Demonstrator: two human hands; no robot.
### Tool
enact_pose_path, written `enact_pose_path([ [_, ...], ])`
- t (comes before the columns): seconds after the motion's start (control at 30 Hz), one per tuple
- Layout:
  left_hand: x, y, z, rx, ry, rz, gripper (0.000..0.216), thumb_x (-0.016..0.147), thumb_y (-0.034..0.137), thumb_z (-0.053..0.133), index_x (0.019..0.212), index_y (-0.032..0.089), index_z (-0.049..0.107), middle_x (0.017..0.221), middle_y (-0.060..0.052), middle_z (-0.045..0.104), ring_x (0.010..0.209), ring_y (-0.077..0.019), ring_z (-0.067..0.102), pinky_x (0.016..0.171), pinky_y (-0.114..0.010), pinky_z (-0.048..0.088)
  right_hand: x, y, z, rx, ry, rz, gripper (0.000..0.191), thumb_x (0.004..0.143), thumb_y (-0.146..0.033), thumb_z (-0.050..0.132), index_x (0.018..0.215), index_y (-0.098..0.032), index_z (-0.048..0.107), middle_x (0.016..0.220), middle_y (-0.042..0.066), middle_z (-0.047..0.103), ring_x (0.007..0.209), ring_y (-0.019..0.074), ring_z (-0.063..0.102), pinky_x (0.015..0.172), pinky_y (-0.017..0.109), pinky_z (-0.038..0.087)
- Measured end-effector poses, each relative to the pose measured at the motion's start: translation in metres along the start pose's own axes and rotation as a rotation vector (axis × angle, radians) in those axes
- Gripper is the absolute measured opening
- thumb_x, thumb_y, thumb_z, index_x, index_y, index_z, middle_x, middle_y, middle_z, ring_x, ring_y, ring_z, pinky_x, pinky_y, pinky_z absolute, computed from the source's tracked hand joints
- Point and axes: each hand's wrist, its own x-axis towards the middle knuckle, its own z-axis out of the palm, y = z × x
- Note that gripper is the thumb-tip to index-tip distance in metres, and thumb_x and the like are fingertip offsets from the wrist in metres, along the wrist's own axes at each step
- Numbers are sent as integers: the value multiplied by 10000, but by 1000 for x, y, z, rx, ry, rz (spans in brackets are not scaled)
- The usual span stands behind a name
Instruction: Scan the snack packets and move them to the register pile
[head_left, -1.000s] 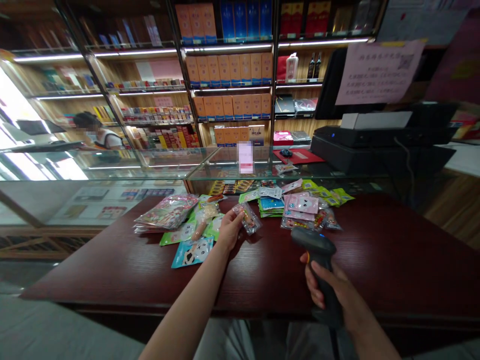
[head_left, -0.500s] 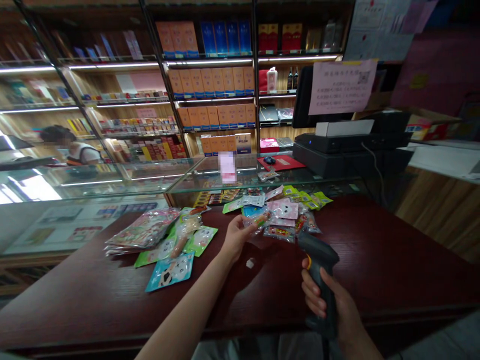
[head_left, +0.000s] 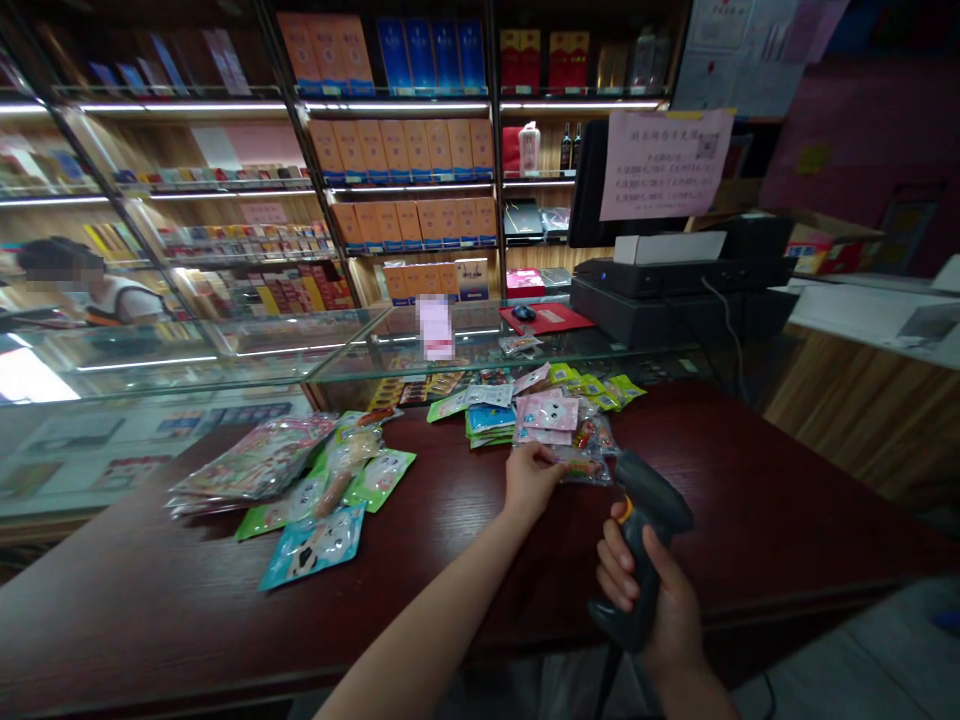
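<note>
My right hand (head_left: 645, 590) is wrapped round the grip of a dark barcode scanner (head_left: 651, 500), whose head points left and away from me. My left hand (head_left: 534, 478) reaches over the table, thumb and fingertips closed on the left end of a clear snack packet (head_left: 589, 468) with a reddish-brown item inside. Behind these fingers lies a pile of small bags: pink packets (head_left: 547, 410), green and blue packets (head_left: 491, 418), and yellow-green packets (head_left: 592, 383). Further clear packets (head_left: 598, 436) lie at its right side.
To the left on the dark table (head_left: 442, 540) are stacked flat bags (head_left: 259, 462), green packets and a blue pouch (head_left: 313, 545). A glass counter (head_left: 352, 365) borders the far side, with a monitor (head_left: 589, 190) at right. Another person (head_left: 90, 285) is at far left.
My left hand has moved right and nearer the scanner, now gripping at the pile's near right side. The scanner has turned slightly. The whole view has shifted to the right.
</note>
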Motion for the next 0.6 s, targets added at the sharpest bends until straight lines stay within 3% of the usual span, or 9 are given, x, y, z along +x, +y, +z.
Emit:
enact_pose_path([
  [0.13,-10,9,0,368,33,89,266,612,247,785,694,199,537,615,27,547,598,-131,494,574,-241,297,1,-1,2,2,15,-6,207,819,-385,693,929,-214,654,600,-73,410,412,54,248,351,104,346],
  [0.23,-15,17,1,552,45,96,316,628,302,795,646,206,495,618,9,532,634,-155,500,591,-262,272,1,-1,3,-15,16,-9,196,825,-372,689,935,-216,644,601,-72,418,416,57,257,353,109,344],
  [0.43,-15,21,-9,515,-14,84,283,649,361,785,686,199,557,651,2,570,616,-145,500,580,-260,280,1,0,2,-67,32,-4,196,820,-376,691,920,-218,634,599,-74,419,406,56,284,344,118,337],
  [0.6,-21,22,-49,506,-35,96,93,726,249,683,678,196,622,621,-4,590,581,-142,499,571,-255,299,-2,0,-2,-109,-7,70,206,816,-370,704,937,-215,641,602,-65,450,408,55,320,352,127,352],
])
